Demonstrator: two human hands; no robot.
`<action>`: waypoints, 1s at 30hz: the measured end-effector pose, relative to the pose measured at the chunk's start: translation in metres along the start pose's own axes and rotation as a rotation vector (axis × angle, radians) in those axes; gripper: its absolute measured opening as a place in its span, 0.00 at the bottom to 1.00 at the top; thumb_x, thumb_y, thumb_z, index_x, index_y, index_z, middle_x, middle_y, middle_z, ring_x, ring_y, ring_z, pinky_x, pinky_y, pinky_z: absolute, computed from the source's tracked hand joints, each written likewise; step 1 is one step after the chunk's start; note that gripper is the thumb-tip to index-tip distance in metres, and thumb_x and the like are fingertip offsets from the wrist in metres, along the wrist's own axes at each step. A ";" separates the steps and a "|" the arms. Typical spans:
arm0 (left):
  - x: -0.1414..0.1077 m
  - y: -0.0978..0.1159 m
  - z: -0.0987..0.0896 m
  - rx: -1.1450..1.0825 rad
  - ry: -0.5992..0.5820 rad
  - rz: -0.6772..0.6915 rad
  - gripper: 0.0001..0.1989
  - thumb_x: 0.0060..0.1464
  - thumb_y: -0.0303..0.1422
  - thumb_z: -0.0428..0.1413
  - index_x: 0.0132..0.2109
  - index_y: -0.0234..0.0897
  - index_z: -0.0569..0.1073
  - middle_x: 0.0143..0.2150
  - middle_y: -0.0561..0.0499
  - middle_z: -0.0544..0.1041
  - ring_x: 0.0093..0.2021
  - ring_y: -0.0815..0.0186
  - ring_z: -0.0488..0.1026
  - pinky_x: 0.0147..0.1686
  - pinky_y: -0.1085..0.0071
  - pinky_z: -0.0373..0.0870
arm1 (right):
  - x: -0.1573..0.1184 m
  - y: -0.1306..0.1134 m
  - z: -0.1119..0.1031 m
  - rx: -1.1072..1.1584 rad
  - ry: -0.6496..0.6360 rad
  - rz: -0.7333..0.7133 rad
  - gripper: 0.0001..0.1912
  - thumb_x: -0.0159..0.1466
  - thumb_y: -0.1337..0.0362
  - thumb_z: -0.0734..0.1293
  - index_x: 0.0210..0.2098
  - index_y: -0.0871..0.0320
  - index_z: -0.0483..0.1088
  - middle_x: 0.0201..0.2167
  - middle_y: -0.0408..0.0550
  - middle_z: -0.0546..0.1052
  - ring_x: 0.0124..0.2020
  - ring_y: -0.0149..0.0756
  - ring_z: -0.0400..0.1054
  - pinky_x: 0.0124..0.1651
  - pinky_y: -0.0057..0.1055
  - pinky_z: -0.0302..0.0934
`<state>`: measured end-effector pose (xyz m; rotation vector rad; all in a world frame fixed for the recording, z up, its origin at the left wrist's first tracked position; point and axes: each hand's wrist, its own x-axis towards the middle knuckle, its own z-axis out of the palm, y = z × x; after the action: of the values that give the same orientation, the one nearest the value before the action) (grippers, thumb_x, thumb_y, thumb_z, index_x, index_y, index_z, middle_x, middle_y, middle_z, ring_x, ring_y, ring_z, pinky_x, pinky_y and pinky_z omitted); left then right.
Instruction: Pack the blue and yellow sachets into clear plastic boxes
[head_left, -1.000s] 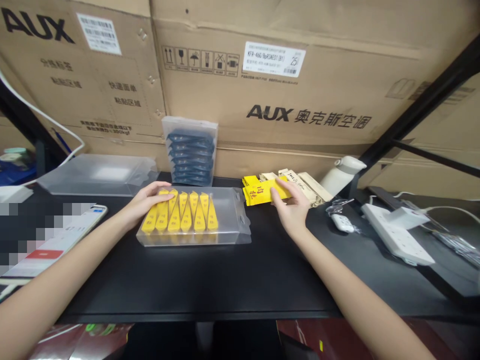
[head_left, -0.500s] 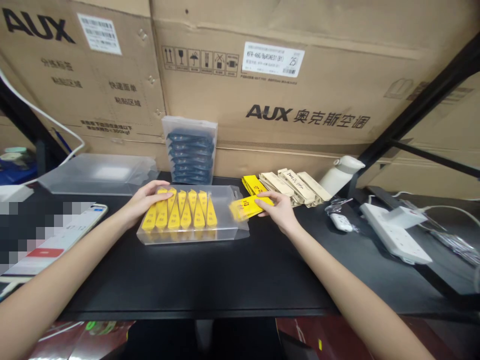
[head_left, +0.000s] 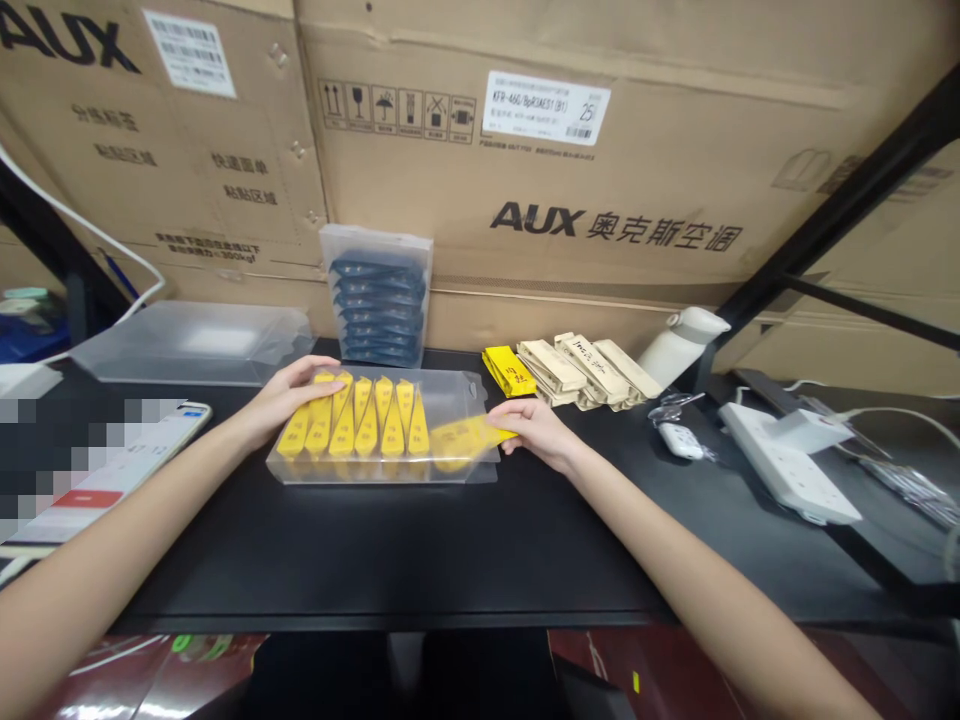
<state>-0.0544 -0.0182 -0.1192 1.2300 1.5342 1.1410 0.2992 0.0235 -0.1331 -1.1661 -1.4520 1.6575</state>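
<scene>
A clear plastic box (head_left: 375,474) lies on its side on the black table, its open end facing right. Several yellow packets (head_left: 365,425) stand in a row inside its left part. My left hand (head_left: 298,396) is closed around the box's left end. Pinched in my right hand (head_left: 531,430) is another yellow packet (head_left: 465,436), lying flat and mostly inside the open end, seen blurred through the plastic. One more yellow packet (head_left: 510,372) rests behind my right hand, beside several cream packets (head_left: 600,372).
At the back stands a clear box of dark blue packets (head_left: 379,310). Another clear box (head_left: 199,345) lies at back left, near a phone (head_left: 150,470). To the right are a white bottle (head_left: 682,345), an earbud case (head_left: 679,441) and a power strip (head_left: 787,465). Large cardboard boxes (head_left: 420,210) stand behind.
My right hand has moved slightly left and down, carrying the yellow packet from outside the box into its open end. My left hand keeps its hold on the box.
</scene>
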 end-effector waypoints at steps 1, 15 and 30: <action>0.000 0.000 0.000 0.000 -0.002 0.000 0.25 0.42 0.44 0.66 0.48 0.45 0.72 0.47 0.51 0.76 0.55 0.54 0.71 0.56 0.59 0.66 | 0.000 0.000 0.000 0.030 0.021 0.003 0.14 0.47 0.62 0.77 0.30 0.63 0.77 0.23 0.46 0.79 0.18 0.25 0.69 0.23 0.22 0.68; -0.002 0.001 0.004 -0.006 0.030 0.037 0.23 0.41 0.44 0.66 0.45 0.45 0.73 0.43 0.52 0.79 0.50 0.54 0.76 0.49 0.62 0.72 | -0.002 0.019 0.024 0.053 0.132 -0.309 0.15 0.45 0.62 0.78 0.26 0.58 0.70 0.34 0.47 0.81 0.33 0.38 0.77 0.40 0.34 0.71; -0.010 0.001 0.018 0.080 -0.078 0.076 0.23 0.41 0.45 0.65 0.45 0.46 0.73 0.48 0.51 0.78 0.53 0.52 0.74 0.52 0.60 0.70 | -0.017 0.003 0.027 -0.060 -0.422 -0.172 0.12 0.59 0.61 0.71 0.42 0.57 0.77 0.31 0.45 0.81 0.33 0.32 0.76 0.44 0.33 0.69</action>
<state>-0.0346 -0.0255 -0.1215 1.3805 1.4984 1.0764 0.2820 -0.0036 -0.1329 -0.7195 -1.8124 1.8186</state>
